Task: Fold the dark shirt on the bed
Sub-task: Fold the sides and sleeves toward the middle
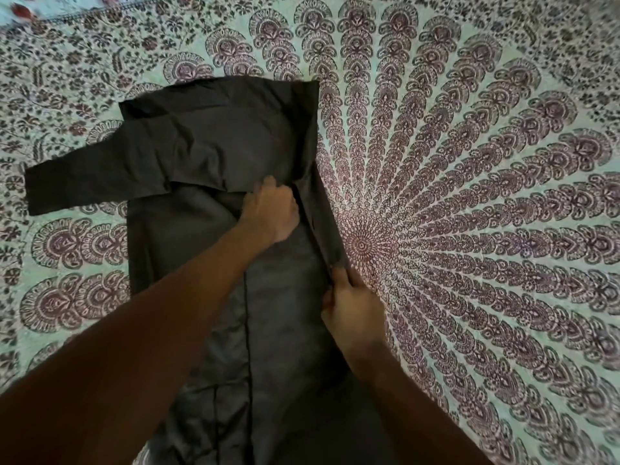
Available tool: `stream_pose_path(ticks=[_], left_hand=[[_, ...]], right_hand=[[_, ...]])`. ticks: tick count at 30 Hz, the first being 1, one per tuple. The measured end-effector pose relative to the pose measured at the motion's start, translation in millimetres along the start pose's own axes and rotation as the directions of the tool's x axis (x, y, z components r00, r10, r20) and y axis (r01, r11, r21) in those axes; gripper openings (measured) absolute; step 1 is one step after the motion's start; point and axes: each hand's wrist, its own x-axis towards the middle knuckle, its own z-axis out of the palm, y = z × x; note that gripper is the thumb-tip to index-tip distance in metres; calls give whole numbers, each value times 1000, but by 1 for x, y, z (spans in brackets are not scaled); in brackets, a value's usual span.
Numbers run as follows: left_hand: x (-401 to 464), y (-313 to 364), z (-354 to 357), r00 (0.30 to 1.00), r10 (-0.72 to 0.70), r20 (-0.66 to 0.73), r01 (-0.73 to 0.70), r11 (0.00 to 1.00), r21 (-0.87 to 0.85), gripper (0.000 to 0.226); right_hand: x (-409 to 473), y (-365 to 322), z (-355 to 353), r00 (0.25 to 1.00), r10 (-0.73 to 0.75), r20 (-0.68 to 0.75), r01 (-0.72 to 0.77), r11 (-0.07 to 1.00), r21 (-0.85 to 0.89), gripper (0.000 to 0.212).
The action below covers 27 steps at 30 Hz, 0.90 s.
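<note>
The dark shirt (214,142) lies lengthwise on the bed, its body running from the near edge to the far middle. One sleeve (90,182) is laid across the body and sticks out to the left. My left hand (273,211) reaches over the shirt and grips a raised fold of cloth along its right side, fingers curled. My right hand (352,303) pinches the same right edge lower down, where the fabric stands up in a narrow ridge (322,223).
The bed is covered with a pale green sheet (469,196) printed with a dark mandala pattern whose centre (362,245) sits just right of the shirt. A second patterned cloth (27,8) shows at the far left corner.
</note>
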Motion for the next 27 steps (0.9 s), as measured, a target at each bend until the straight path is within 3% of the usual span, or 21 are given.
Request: stream_pose_path(ticks=[3, 6, 9, 12, 16, 18, 21, 24, 27], left_hand=[[-28, 16, 11, 986, -152, 61, 164, 943, -291, 59], [-61, 23, 29, 980, -164, 108, 196, 863, -466, 85], [-76, 16, 40, 994, -105, -9, 86, 859, -505, 59], [-86, 15, 45, 989, -140, -39, 101, 854, -511, 21], [-101, 21, 52, 985, -165, 45, 162, 815, -556, 13], [-114, 23, 58, 991, -122, 60, 135, 825, -549, 18], [-138, 25, 70, 994, -83, 67, 106, 831, -546, 21], [-159, 28, 79, 990, -104, 96, 140, 837, -528, 22], [-189, 35, 89, 988, -90, 121, 140, 849, -509, 27]], right_hand=[[-6, -11, 11, 983, -179, 31, 177, 982, 63, 48], [-19, -18, 20, 989, -140, 52, 131, 980, 152, 46], [-49, -14, 25, 1000, -5, -25, 4, 999, -46, 47], [-83, -7, 31, 985, 136, -108, -152, 977, -148, 46], [-119, 4, 42, 982, 138, -126, -157, 975, -160, 45], [-134, 12, 45, 967, 192, -167, -209, 974, -86, 43], [-153, 29, 47, 938, 292, -187, -261, 950, 172, 37], [-160, 48, 45, 946, 317, -74, -258, 869, 421, 27], [-165, 62, 35, 949, 307, 71, -300, 811, 503, 20]])
